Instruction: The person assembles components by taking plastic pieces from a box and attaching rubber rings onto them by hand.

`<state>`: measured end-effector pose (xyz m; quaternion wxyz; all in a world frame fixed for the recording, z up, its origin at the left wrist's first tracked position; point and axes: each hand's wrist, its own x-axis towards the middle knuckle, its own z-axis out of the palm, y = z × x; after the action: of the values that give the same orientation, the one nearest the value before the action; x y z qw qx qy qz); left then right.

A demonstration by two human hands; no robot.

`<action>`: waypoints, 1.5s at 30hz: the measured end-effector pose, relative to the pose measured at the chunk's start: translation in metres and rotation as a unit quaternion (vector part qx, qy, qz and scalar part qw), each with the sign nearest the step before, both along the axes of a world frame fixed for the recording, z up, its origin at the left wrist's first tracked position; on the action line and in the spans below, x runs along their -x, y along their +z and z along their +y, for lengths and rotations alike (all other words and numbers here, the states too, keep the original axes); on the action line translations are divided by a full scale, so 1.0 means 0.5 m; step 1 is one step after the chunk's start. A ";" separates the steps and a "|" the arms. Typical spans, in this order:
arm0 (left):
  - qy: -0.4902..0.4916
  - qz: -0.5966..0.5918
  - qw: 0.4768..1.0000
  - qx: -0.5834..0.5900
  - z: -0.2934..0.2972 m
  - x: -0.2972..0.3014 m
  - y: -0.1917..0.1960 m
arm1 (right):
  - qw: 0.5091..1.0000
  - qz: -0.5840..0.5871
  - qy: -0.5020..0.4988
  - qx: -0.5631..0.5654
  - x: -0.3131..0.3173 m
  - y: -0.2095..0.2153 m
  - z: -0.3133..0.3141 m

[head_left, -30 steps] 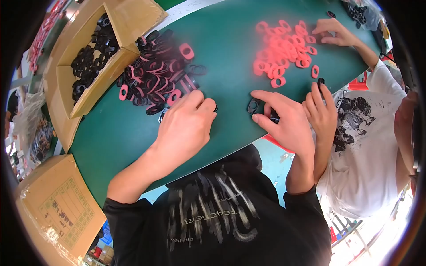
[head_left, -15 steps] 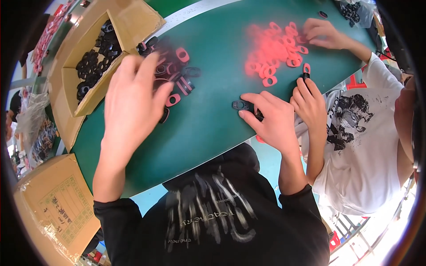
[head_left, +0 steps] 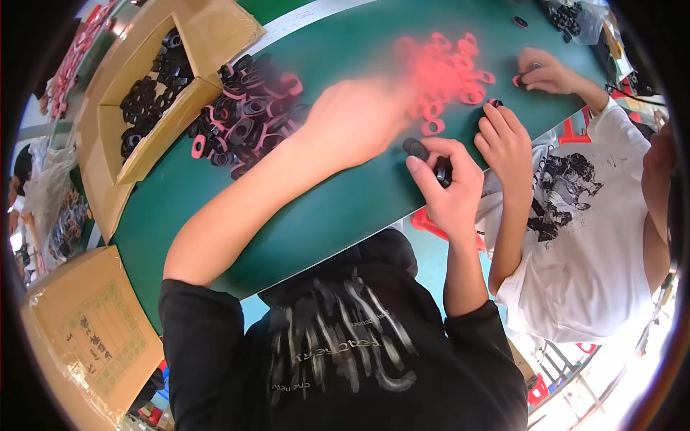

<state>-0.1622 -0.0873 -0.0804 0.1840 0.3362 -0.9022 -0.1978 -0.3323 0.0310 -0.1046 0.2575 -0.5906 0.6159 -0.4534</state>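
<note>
My left hand [head_left: 359, 118] reaches across the table to the near-left edge of a pile of pink oval rings [head_left: 449, 72]; its fingers are blurred, so what they hold, if anything, does not show. My right hand [head_left: 460, 183], near the table's front edge, pinches a black oval part [head_left: 415, 149] between thumb and forefinger. Another black part [head_left: 443, 172] sits in the curl of its fingers. Left of my left hand lies a heap of black parts fitted with pink rings [head_left: 248, 122].
An open cardboard box [head_left: 151, 161] of black parts stands at the left of the green table [head_left: 316, 215]. A closed carton [head_left: 97, 323] is below it. To the right, a co-worker in a white shirt [head_left: 582, 287] handles similar parts; a plastic bag [head_left: 589, 21] lies at the far right.
My left hand has swung right from the black-and-pink heap to the pink rings. My right hand has lifted the black oval part and moved slightly right. The co-worker's far hand has left the rings.
</note>
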 end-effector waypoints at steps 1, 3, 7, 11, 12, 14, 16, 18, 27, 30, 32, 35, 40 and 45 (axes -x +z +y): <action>0.002 -0.001 1.000 -0.001 0.005 -0.013 -0.003 | 1.000 -0.006 -0.012 -0.005 0.000 0.002 0.001; -0.049 0.007 0.996 0.071 0.014 -0.038 -0.006 | 0.999 -0.019 -0.034 -0.018 0.000 0.007 0.002; -0.122 0.051 0.986 0.105 0.070 -0.075 -0.015 | 0.998 -0.036 -0.043 -0.019 0.002 0.004 0.003; -0.122 0.105 0.985 0.069 0.129 -0.109 -0.044 | 1.000 -0.010 0.005 -0.012 0.001 0.005 -0.001; -0.109 0.102 0.986 0.070 0.136 -0.119 -0.045 | 0.999 0.002 0.030 -0.011 0.002 0.006 -0.002; -0.092 0.124 0.986 0.068 0.139 -0.131 -0.049 | 0.998 0.029 0.059 -0.011 0.002 0.014 -0.008; -0.060 0.172 0.980 0.078 0.136 -0.140 -0.045 | 0.994 0.055 0.090 -0.010 -0.002 0.029 -0.012; -0.045 0.182 0.979 0.073 0.124 -0.140 -0.031 | 0.982 0.096 0.160 -0.020 -0.013 0.044 -0.013; -0.033 0.132 0.990 0.029 0.128 -0.128 -0.043 | 0.963 0.194 0.188 0.004 -0.044 0.024 -0.024; -0.041 0.142 0.988 0.035 0.122 -0.125 -0.047 | 0.964 0.197 0.181 -0.007 -0.041 0.025 -0.022; -0.051 0.139 0.988 0.034 0.121 -0.123 -0.050 | 0.964 0.196 0.177 -0.010 -0.040 0.024 -0.020; -0.061 0.127 0.989 0.049 0.116 -0.123 -0.055 | 0.964 0.199 0.176 -0.007 -0.039 0.027 -0.017; -0.064 0.118 0.991 0.027 0.111 -0.122 -0.044 | 0.976 0.160 0.133 -0.058 -0.020 0.039 -0.003; -0.079 0.072 0.994 -0.031 0.087 -0.119 -0.024 | 0.993 0.070 0.057 -0.077 0.004 0.041 0.006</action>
<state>-0.1026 -0.0439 -0.0925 0.2216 0.2544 -0.9038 -0.2633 -0.3344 0.0338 -0.0841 0.2845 -0.6335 0.6305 -0.3468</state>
